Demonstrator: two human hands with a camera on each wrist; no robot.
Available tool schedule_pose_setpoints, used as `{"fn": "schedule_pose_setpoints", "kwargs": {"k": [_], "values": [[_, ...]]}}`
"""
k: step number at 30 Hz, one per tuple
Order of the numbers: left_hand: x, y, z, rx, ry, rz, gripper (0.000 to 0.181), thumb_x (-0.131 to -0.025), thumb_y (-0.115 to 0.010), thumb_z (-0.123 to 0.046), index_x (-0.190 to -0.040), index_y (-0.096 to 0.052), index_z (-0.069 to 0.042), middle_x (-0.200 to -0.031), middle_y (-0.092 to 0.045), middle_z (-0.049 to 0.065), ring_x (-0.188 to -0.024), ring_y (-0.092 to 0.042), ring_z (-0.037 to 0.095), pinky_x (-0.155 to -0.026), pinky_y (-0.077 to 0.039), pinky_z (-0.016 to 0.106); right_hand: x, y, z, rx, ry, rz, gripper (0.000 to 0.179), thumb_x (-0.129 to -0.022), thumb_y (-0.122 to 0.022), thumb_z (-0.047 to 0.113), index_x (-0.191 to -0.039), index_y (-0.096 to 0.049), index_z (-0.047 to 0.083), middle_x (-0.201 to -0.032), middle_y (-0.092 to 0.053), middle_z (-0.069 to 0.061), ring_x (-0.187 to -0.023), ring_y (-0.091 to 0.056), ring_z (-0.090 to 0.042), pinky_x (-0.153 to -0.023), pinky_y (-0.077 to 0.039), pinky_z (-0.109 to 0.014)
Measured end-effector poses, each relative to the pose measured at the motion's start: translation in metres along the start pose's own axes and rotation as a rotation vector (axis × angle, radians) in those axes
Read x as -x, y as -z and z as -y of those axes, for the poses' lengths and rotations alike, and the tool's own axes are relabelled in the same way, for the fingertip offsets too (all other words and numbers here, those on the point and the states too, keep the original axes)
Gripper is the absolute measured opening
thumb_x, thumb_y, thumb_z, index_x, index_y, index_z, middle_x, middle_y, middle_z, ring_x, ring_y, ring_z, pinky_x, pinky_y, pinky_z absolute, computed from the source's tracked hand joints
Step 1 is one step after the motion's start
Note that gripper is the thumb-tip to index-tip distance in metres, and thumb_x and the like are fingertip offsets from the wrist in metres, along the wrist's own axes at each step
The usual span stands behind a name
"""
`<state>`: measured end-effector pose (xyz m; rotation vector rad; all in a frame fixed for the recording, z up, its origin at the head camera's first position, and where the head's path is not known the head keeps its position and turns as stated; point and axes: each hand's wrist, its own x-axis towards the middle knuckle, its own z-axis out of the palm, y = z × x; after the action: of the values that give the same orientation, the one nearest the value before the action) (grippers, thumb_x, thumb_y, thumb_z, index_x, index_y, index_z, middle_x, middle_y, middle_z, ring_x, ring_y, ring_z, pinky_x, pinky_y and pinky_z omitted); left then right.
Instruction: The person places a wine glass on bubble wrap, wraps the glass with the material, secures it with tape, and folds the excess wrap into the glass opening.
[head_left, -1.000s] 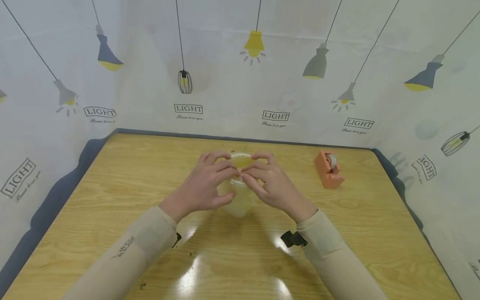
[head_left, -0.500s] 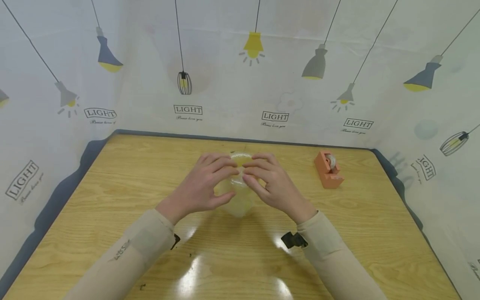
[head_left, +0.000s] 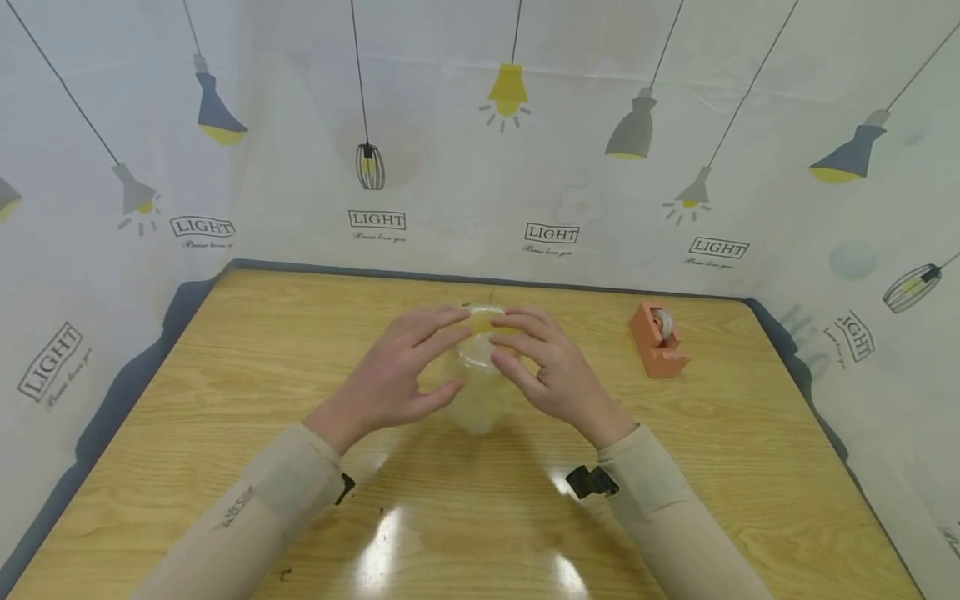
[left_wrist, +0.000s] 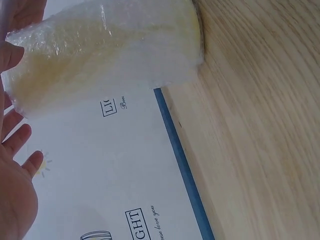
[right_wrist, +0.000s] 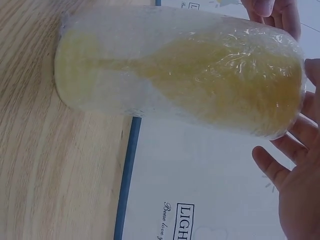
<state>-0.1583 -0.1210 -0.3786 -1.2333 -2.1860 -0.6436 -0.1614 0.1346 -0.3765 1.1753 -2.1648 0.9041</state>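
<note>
A yellow stemmed glass wrapped in bubble wrap (right_wrist: 215,80) stands upright on the wooden table, its bowl and stem showing through the clear film. In the head view the wrapped glass (head_left: 480,408) sits between both hands. My left hand (head_left: 393,371) has its fingertips at the left of the top rim, with the thumb spread away below. Opposite it, the fingertips of my right hand (head_left: 558,375) lie at the right of the rim, loosely bent. In the right wrist view, the right hand (right_wrist: 300,185) reaches the top end of the wrap with relaxed fingers.
An orange tape dispenser (head_left: 656,346) with a roll of tape stands on the table (head_left: 225,375) to the right of the glass. A white sheet (head_left: 442,233) printed with lamps and "LIGHT" labels rises behind and at both sides of the table.
The fingers of both hands, close together over the top of the wrapped glass before, have drawn apart to either side. The left hand shifted slightly left; the glass stays in place.
</note>
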Motion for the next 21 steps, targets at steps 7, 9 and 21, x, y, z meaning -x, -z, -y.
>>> {"fn": "schedule_pose_setpoints", "kwargs": {"k": [7, 9, 21], "values": [[0.007, 0.003, 0.005, -0.029, 0.03, -0.039, 0.069, -0.083, -0.079, -0.028, -0.143, -0.057, -0.001, -0.148, -0.055, 0.017, -0.137, -0.05, 0.037, -0.116, -0.04, 0.054, 0.003, 0.002, -0.004, -0.017, 0.016, -0.047, 0.052, -0.11, -0.049, 0.041, -0.117, -0.073, -0.005, -0.13, -0.067, -0.021, -0.126, -0.057, -0.042, -0.109, -0.047, -0.053], [0.01, 0.004, 0.007, -0.043, 0.04, -0.048, 0.07, -0.084, -0.077, -0.031, -0.144, -0.056, -0.001, -0.148, -0.054, 0.017, -0.137, -0.05, 0.037, -0.116, -0.04, 0.055, 0.004, 0.004, -0.005, -0.011, 0.015, -0.054, 0.053, -0.11, -0.048, 0.041, -0.121, -0.071, -0.005, -0.133, -0.065, -0.021, -0.126, -0.057, -0.042, -0.108, -0.047, -0.054], [0.028, 0.017, 0.019, -0.145, 0.116, -0.105, 0.068, -0.101, -0.053, -0.051, -0.145, -0.054, 0.001, -0.151, -0.051, 0.021, -0.139, -0.047, 0.041, -0.116, -0.035, 0.059, 0.016, 0.026, -0.021, 0.11, 0.009, -0.106, 0.05, -0.111, -0.047, 0.036, -0.134, -0.064, -0.005, -0.138, -0.06, -0.027, -0.129, -0.054, -0.045, -0.112, -0.042, -0.052]]}}
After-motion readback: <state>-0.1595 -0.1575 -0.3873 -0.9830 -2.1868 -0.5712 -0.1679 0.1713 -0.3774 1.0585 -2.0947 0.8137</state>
